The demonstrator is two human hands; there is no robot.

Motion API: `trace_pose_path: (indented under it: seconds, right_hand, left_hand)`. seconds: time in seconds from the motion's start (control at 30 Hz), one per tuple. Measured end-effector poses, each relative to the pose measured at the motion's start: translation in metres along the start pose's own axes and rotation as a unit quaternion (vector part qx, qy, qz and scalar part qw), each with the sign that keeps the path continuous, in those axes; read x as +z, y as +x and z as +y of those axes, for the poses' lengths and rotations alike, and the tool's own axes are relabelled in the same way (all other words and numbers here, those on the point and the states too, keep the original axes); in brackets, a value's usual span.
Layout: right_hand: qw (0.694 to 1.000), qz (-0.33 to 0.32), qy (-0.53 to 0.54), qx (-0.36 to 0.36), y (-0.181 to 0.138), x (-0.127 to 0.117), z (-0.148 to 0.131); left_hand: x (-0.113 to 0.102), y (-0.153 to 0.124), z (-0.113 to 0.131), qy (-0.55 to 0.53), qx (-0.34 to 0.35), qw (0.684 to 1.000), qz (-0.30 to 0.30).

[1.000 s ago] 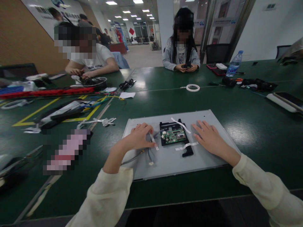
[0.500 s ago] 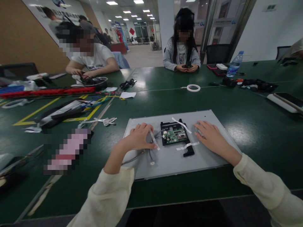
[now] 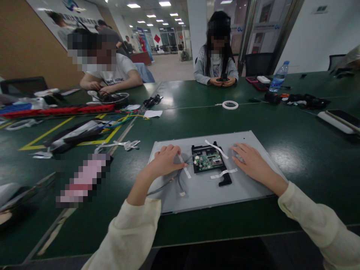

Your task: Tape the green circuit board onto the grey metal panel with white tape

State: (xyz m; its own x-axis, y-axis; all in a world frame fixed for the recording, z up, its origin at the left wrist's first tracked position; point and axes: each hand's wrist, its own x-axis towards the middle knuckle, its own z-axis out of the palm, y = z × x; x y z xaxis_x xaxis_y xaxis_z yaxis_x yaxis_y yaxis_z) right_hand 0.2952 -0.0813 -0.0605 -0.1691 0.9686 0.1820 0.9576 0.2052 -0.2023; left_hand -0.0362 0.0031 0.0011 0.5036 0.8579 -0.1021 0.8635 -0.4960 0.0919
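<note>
- Grey sheet-metal panel lies flat on the dark green table in the head view, its long axis running left to right in front of the person.
- A green circuit board sits mid-panel in a black plastic frame.
- The short white tape strip lies just left of the board, slanting from the far left towards the near right across the thin grey cables.
- The left hand is curled, with thumb and fingertips pinching the strip's far end.
- The right hand lies flat on the panel just right of the board, fingers slightly spread and pointing away and to the left.
- A white tape roll lies further back on the table.
</note>
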Motion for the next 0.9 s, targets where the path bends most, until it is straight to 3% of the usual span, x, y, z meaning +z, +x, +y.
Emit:
trace_pose_path:
  seconds: [0.9]
  right_hand:
    - [0.999, -0.041, -0.024, 0.004, -0.0024, 0.0041, 0.0005]
  left_hand:
    - [0.0045, 0.0047, -0.0060, -0.010, 0.001, 1.000, 0.018]
